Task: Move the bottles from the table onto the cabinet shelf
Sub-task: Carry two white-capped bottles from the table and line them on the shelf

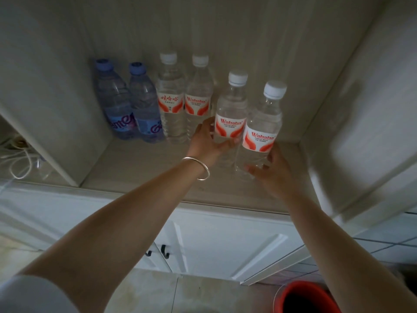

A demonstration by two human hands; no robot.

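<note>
Two clear water bottles with white caps and red-and-white labels are in my hands over the cabinet shelf (140, 168). My left hand (206, 142), a silver bangle on its wrist, grips the left bottle (232, 114) around its lower body. My right hand (274, 171) wraps the base of the right bottle (262, 132). At the back of the shelf stand two blue-capped bottles (117, 102) (146, 109) and two more white-capped labelled bottles (170, 98) (198, 98), all upright in a row.
The shelf has a side wall on the left (52, 114) and right (334, 105). White cabinet doors with dark handles (165, 251) are below. A white cord (20, 163) lies at far left. A red bucket (309, 299) stands on the tiled floor at lower right.
</note>
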